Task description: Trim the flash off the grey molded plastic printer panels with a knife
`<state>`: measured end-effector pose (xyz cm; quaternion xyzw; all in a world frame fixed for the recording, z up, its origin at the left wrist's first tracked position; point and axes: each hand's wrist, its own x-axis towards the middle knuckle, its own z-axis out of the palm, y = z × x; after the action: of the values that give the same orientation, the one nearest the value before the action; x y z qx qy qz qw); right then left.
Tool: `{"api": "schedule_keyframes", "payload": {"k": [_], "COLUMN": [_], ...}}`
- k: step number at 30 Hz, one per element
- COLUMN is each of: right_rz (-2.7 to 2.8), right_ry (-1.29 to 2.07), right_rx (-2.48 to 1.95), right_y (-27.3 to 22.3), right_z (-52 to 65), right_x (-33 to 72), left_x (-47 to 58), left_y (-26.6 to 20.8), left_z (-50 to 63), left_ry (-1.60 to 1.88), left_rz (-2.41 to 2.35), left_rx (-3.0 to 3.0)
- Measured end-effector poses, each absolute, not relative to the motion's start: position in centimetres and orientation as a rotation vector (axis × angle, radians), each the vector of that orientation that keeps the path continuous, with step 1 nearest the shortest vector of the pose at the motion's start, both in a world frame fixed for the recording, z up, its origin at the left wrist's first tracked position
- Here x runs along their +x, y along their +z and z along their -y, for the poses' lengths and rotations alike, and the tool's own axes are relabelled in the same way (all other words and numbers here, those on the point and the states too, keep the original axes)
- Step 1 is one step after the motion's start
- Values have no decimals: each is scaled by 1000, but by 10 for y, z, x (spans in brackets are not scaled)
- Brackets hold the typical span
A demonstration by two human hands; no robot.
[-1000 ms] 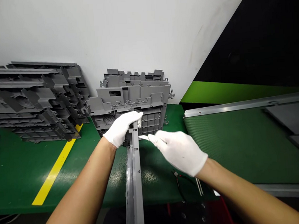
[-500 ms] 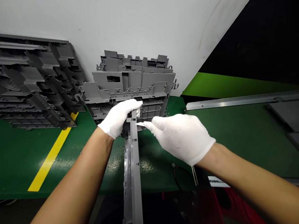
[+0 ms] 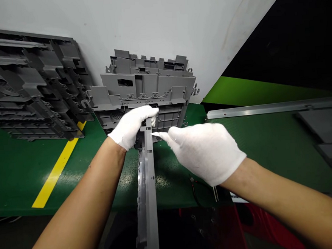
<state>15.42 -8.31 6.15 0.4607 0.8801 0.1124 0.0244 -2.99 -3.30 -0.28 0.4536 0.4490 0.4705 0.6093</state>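
My left hand [image 3: 134, 126], in a white glove, is closed around the far end of a long grey plastic panel [image 3: 151, 193]. The panel stands on edge, running toward me past the table's front. My right hand [image 3: 206, 152], also gloved, pinches a small pointed blade [image 3: 156, 134], its handle hidden in the fingers. Its tip is at the panel's narrow edge, near a small slot; whether it touches I cannot tell. Behind my left hand, several grey plastic panels [image 3: 146, 86] lean against the white wall.
A second stack of grey panels [image 3: 38, 80] leans at the left. Yellow tape [image 3: 57, 172] crosses the green table [image 3: 13, 177]. At the right runs a green belt [image 3: 255, 141] with a metal rail [image 3: 267, 108]. A thin cable [image 3: 193, 191] and metal prongs [image 3: 215, 194] lie near the front edge.
The view has shifted slightly, so the stacks sit a little higher. My right hand has turned slightly, with the blade still by the panel's edge. The left hand keeps its hold.
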Motion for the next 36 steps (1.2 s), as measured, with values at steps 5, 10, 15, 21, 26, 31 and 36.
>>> {"api": "schedule_keyframes", "payload": {"k": [5, 10, 15, 21, 26, 31, 36], "right_rz": [-2721, -2733, -2721, -2729, -2721, -2743, -2753], "right_ry": [394, 445, 459, 472, 462, 499, 505], "right_rx": [1432, 1421, 1425, 1409, 1419, 1422, 1438], "right_y": [59, 57, 56, 57, 58, 58, 57], "right_z": [83, 83, 83, 84, 85, 87, 89], "right_x": [155, 156, 156, 157, 158, 158, 158], "left_x": [-31, -33, -33, -33, -32, -32, -32], "left_y": [-5, -8, -9, -9, -10, -11, -10], "left_z": [31, 29, 28, 28, 28, 28, 28], "left_ry": [1101, 1074, 1069, 1038, 1044, 1046, 1029], "left_rz": [-1076, -1066, -1051, -1052, -1061, -1075, -1074], "left_rx": [1137, 1173, 1156, 1102, 1124, 1127, 1102]}}
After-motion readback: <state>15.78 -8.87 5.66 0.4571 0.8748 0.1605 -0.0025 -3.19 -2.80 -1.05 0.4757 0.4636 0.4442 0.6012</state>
